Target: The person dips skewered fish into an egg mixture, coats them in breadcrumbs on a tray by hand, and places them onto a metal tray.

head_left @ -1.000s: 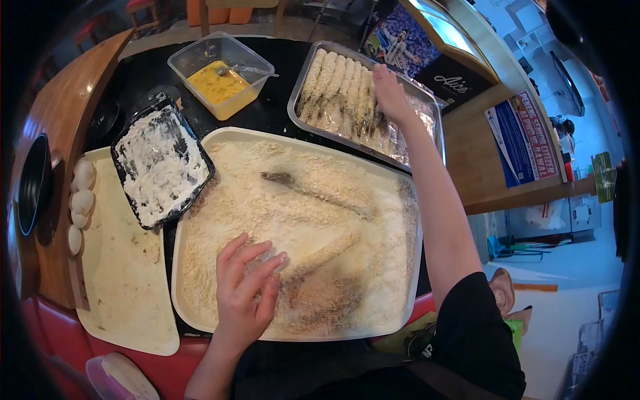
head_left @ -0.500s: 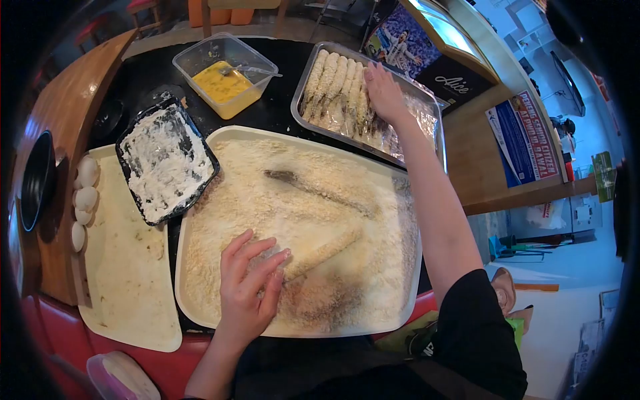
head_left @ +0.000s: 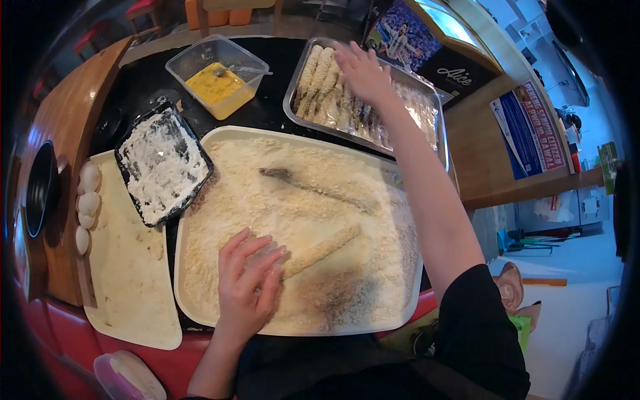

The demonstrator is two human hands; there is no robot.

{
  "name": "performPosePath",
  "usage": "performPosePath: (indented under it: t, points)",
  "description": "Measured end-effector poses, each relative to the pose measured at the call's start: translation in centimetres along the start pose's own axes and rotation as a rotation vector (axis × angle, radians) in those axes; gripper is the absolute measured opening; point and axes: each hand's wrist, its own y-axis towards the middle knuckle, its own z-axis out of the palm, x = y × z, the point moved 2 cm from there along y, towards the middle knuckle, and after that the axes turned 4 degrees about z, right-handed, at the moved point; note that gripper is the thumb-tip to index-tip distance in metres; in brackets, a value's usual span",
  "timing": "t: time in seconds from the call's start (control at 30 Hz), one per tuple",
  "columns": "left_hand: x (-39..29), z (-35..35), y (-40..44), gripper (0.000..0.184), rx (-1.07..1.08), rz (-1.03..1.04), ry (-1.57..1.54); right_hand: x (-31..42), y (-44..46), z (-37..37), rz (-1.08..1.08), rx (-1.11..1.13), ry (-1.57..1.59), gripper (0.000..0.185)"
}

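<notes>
My left hand (head_left: 248, 287) is open, fingers apart, over the breadcrumbs in a large cream tray (head_left: 183, 293). Just beside its fingertips lies a long breaded shrimp (head_left: 323, 251); whether they touch it I cannot tell. Higher in the crumbs is a second shrimp (head_left: 320, 190), partly covered, its dark tail showing. My right hand (head_left: 363, 75) reaches over a metal tray (head_left: 288, 110) with its fingers stretched out. Several breaded shrimps (head_left: 319, 77) lie there in a row, with clear plastic film (head_left: 417, 113) farther right. My right hand hides part of the row.
A black tray of white flour (head_left: 160, 167) overlaps the crumb tray's left side. Behind it stands a clear tub of beaten egg (head_left: 217, 87) with a utensil inside. At left are several eggs (head_left: 88, 200), a cream board (head_left: 133, 287) and a black bowl (head_left: 41, 190). A display box (head_left: 447, 63) stands behind the metal tray.
My right hand has moved left and slightly up across the metal tray, its fingers now more spread. My left hand has barely moved. The view has shifted slightly.
</notes>
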Motion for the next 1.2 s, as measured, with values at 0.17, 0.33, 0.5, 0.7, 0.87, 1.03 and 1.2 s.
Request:
performPosePath:
  t: [0.17,0.33,0.5,0.7,0.87,1.03,1.2]
  points:
    - [0.2,-0.1,-0.1,0.026,0.000,0.001,0.002,2.0,0.5,3.0,-0.059,0.014,0.007,0.058]
    - [0.3,0.1,-0.2,0.027,0.003,0.007,0.015,2.1,0.0,3.9,-0.073,-0.025,0.021,0.054]
    - [-0.3,-0.8,0.2,0.037,0.221,0.171,0.079,1.4,0.0,2.5,-0.235,-0.040,0.134,0.059]
    - [-1.5,-0.7,3.2,0.042,0.550,0.134,-0.211,-0.6,-8.4,-3.4,-0.223,-0.272,0.460,0.057]
    - [-0.3,4.0,6.7,0.051,0.719,0.259,-0.246,-4.5,-15.6,-6.4,-0.101,-0.394,0.759,0.059]
    - [-1.4,8.1,4.3,0.074,0.904,0.577,0.124,-7.5,-21.8,-6.1,0.054,-0.717,0.712,0.046]
    - [-0.8,7.4,5.3,0.073,0.805,0.669,0.549,-6.9,-23.7,-4.2,0.038,-0.779,0.701,0.036]
